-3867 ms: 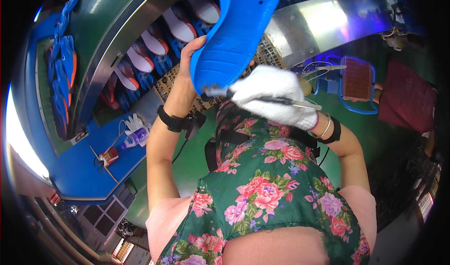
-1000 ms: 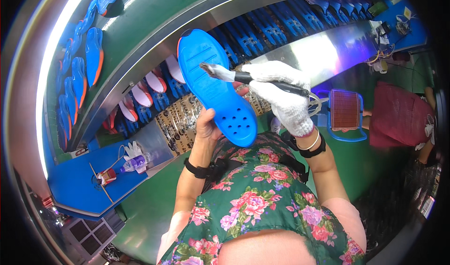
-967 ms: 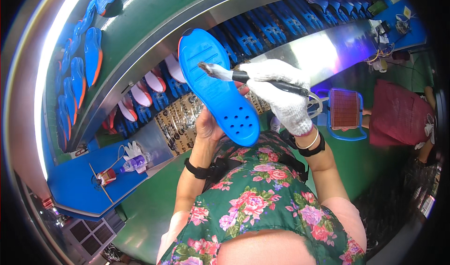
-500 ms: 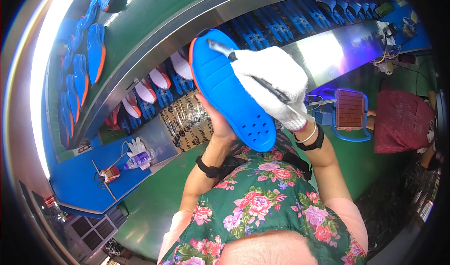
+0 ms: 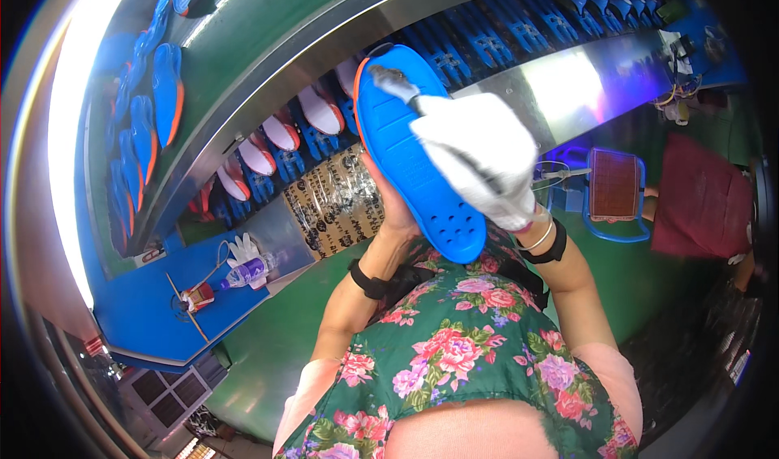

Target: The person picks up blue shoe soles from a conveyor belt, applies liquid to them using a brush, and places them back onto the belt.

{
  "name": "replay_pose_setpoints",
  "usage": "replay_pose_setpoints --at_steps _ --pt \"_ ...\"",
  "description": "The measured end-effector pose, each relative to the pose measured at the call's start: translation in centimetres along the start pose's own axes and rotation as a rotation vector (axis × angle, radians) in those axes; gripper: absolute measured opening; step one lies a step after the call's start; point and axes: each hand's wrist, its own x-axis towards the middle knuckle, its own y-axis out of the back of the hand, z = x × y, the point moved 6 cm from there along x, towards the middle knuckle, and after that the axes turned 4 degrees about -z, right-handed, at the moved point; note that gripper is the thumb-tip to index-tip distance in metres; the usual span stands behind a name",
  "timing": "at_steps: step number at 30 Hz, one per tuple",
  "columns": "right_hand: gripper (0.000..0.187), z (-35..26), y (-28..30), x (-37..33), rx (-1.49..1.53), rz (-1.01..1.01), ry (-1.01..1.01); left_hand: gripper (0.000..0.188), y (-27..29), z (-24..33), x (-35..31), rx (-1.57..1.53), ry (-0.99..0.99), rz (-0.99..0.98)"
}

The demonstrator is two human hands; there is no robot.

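A large blue shoe sole (image 5: 410, 155) with an orange edge is held up before me, its flat face with several small holes toward me. My bare left hand (image 5: 393, 203) is closed around its left side from behind, so most of its fingers are hidden. In a white knit glove, my right hand (image 5: 483, 155) grips a brush (image 5: 395, 83). The brush's greyish bristles rest on or just over the upper end of the sole, near a dark patch at the tip. The gloved hand is slightly blurred.
Blue soles (image 5: 167, 94) lie on a green belt at upper left. Beneath its metal edge, pink-lined soles (image 5: 319, 112) sit in blue racks. A blue table (image 5: 146, 317) at left carries a purple-labelled bottle (image 5: 243, 272) and a glove. At right stands a blue-framed stool (image 5: 614, 185) beside another person.
The sole and both hands have shifted slightly to the right in view. The brush has moved with them and stays at the sole's upper end.
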Motion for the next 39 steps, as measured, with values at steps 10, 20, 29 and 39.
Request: replay_pose_setpoints --at_steps 10,20,29,39 --pt "0.029 0.9 -1.3 -2.2 0.235 -0.041 -0.117 0.105 0.3 1.5 0.3 0.140 -0.089 0.018" --pt "0.023 0.8 -1.3 -3.3 0.298 -0.032 -0.137 0.105 3.0 1.0 0.3 0.107 -0.082 0.116" --pt "0.019 0.9 -1.3 -4.7 0.402 -0.073 -0.233 0.112 6.9 1.0 1.0 -0.092 -0.008 0.176" --pt "0.023 -0.1 -2.3 -6.4 0.441 -0.159 -0.187 0.119 2.6 2.0 2.1 -0.177 0.026 -0.299"
